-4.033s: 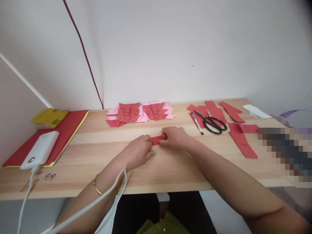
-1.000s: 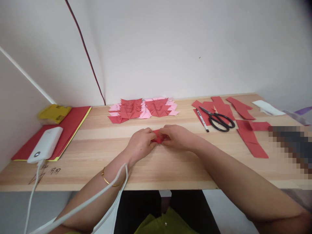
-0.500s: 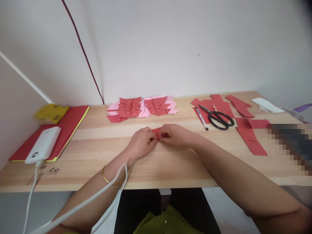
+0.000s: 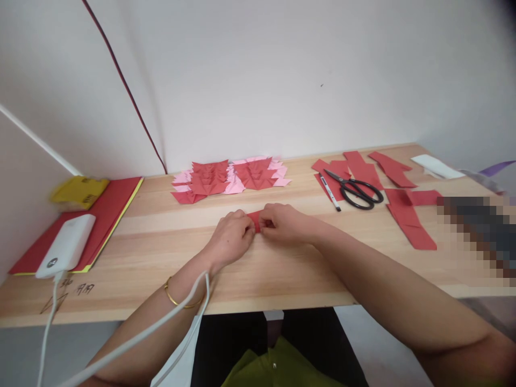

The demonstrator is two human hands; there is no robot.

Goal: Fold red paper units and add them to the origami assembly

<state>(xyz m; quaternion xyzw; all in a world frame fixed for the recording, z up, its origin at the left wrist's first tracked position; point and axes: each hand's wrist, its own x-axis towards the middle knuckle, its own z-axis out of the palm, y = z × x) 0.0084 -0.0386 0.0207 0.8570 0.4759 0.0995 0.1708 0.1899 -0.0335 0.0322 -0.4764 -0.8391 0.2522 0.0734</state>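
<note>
A small piece of red paper (image 4: 254,219) lies at the middle of the table, largely covered by my fingers. My left hand (image 4: 233,236) pinches its left side, with the fingers curled in. On its right side, my right hand (image 4: 285,223) closes thumb and fingertips over the paper. The two hands nearly meet, with a strip of red showing between them. Behind them sit folded red paper pieces (image 4: 209,178) and pink ones (image 4: 235,186), packed in two overlapping rows.
On the right lie black-handled scissors (image 4: 360,193), a marker pen (image 4: 329,192) and several red paper strips (image 4: 413,228). To the left, a white power bank (image 4: 68,244) rests on red sheets (image 4: 116,212) beside a yellow packet (image 4: 83,192). Its white cable (image 4: 141,338) crosses my left forearm.
The whole view has shifted slightly, so things sit a little further left. Both hands keep their hold on the red paper, with hardly any change of pose.
</note>
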